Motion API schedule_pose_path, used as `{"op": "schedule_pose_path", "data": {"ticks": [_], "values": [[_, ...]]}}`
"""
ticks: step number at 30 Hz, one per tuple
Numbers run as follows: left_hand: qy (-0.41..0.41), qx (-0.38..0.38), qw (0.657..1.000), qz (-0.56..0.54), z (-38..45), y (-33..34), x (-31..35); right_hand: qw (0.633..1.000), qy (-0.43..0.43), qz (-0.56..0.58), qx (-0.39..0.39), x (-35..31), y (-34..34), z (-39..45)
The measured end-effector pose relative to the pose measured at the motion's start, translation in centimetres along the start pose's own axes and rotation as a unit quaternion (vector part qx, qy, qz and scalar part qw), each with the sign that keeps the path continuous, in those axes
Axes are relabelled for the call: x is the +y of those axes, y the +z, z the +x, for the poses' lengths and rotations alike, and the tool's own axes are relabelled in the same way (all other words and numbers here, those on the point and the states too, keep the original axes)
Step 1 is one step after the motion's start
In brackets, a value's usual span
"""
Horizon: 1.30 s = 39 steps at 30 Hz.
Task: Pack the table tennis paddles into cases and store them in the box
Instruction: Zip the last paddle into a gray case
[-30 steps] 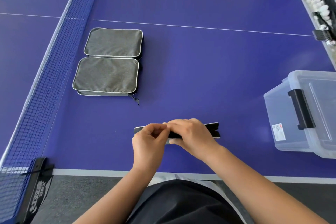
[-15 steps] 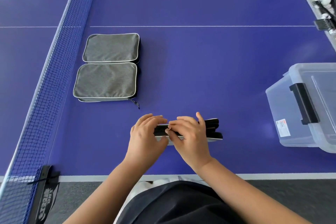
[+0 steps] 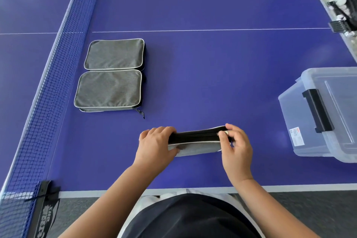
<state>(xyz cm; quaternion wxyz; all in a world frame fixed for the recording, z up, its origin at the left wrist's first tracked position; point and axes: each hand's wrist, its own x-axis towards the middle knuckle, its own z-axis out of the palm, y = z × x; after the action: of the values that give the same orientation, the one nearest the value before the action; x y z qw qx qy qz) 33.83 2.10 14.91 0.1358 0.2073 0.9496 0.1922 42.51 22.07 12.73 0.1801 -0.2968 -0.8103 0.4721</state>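
The grey case [image 3: 195, 141] is standing on edge near the table's [image 3: 212, 75] front edge, between both hands. The left hand [image 3: 156, 147] is gripping its end. The right hand [image 3: 236, 147], previously mid-case, is now pinching the zipper pull at the far end: closure judged nearly complete. The box [image 3: 309, 120] label is unreadable.

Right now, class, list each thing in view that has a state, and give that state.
Held case: on edge, zipper side up, gripped at both ends.
Left hand: grips the case's left end.
Right hand: pinches the zipper pull.
Two grey cases: flat, side by side.
Plastic box: lid on.
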Motion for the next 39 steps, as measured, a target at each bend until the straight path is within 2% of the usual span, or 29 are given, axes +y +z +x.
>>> {"op": "schedule_pose_path", "data": {"ticks": [3,5,8,11,13,17,19,21,23,26,29,33,37,39], "values": [[0.038,-0.069,0.997,0.017,2.4,0.4,3.4,1.0,-0.023,0.0,-0.012,-0.9,0.1,0.1],[0.048,-0.082,0.995,0.011,3.5,0.5,5.1,0.999,-0.047,-0.007,-0.008,-1.8,-0.2,0.2],[0.017,-0.042,0.995,-0.089,3.0,-0.2,5.4,0.995,-0.092,0.003,0.029,-3.6,-1.8,0.6],[-0.017,-0.009,0.971,-0.237,1.5,-1.2,5.0,0.99,-0.129,0.01,0.047,-5.6,-3.1,1.1],[-0.035,0.003,0.955,-0.296,0.6,-1.3,4.4,0.992,-0.119,0.024,0.04,-6.4,-3.1,1.0],[-0.093,0.018,0.925,-0.367,-1.1,-1.5,2.6,0.997,-0.023,0.051,0.045,-5.8,-2.9,1.5],[-0.114,0.016,0.909,-0.401,-1.9,-2.5,1.8,0.998,-0.001,0.056,0.023,-5.1,-3.0,1.4],[-0.114,0.01,0.917,-0.383,-2.5,-3.5,1.1,0.998,-0.007,0.069,-0.008,-5.2,-2.7,0.8],[-0.091,0.015,0.944,-0.318,-2.7,-4.4,0.9,0.996,-0.045,0.067,-0.025,-6.2,-2.3,0.3],[-0.024,0.023,0.962,-0.27,-3.0,-5.6,2.1,0.99,-0.129,0.042,-0.035,-7.7,-1.3,-0.3],[0.054,0.075,0.971,-0.219,-2.8,-6.0,3.3,0.984,-0.172,0.031,-0.048,-8.6,-0.3,-1.0],[0.039,0.123,0.961,-0.246,-3.1,-6.5,1.9,0.989,-0.135,0.03,-0.042,-7.8,0.4,-1.0],[0.007,0.109,0.95,-0.294,-4.0,-7.3,-0.2,0.996,-0.075,0.013,-0.05,-6.5,0.5,-0.9],[-0.012,0.098,0.947,-0.306,-4.3,-7.7,-1.3,0.997,-0.015,0.026,-0.075,-6.5,0.6,-0.8]]}}
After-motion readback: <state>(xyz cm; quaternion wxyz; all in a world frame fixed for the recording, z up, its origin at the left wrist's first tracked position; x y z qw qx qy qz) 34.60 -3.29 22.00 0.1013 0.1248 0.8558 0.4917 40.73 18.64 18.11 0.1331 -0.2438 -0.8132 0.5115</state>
